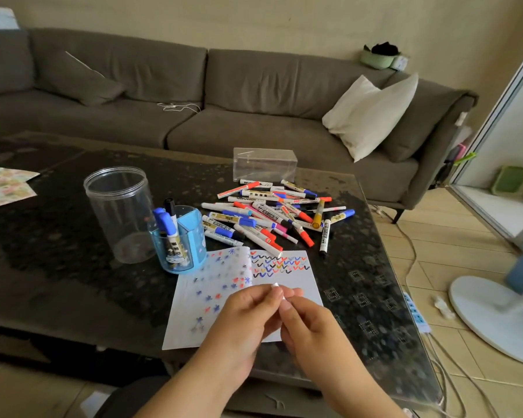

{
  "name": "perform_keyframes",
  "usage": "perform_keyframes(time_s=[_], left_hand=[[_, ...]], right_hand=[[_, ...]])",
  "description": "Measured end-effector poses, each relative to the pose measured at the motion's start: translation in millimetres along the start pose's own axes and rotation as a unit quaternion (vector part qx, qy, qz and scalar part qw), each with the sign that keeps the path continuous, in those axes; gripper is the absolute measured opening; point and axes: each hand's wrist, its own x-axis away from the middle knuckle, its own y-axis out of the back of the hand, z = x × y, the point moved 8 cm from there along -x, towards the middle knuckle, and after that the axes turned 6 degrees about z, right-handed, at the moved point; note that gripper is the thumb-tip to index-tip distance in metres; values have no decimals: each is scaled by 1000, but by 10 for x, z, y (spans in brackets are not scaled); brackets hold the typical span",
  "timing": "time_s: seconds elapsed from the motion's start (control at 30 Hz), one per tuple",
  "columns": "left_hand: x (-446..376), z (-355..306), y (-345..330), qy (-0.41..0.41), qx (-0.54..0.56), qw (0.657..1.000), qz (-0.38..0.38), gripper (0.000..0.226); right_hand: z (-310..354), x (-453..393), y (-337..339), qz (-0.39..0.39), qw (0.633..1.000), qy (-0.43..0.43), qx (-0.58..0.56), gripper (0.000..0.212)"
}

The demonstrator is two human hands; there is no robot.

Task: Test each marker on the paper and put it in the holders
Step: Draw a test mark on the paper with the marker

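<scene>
Dark glass table (pixel 73 282) before a grey sofa (pixel 254 95). Left hand (pixel 248 315) and right hand (pixel 308 324) both pinching one white marker (pixel 280 294) above paper (pixel 287 267) at near edge, probably uncapping. Marker pile (pixel 272 215) behind; blue holder (pixel 181 245) and clear jar (pixel 121 212) left, within reach.

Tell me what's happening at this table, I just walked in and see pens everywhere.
A person is testing markers on a sheet of paper already covered with coloured squiggles and stars. Both hands, left hand and right hand, meet over the paper, pinching a small white marker mostly hidden by the fingers. A few markers stand in the blue holder; the clear jar and clear box look empty. A big pile of markers still waits on the table.
</scene>
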Motion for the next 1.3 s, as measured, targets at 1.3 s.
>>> perform_keyframes(time_s=[1.3], left_hand=[[-970, 228, 578, -245, -525, 804, -130, 8]], right_hand=[[-844, -1396, 552, -115, 987, -18, 114, 30]])
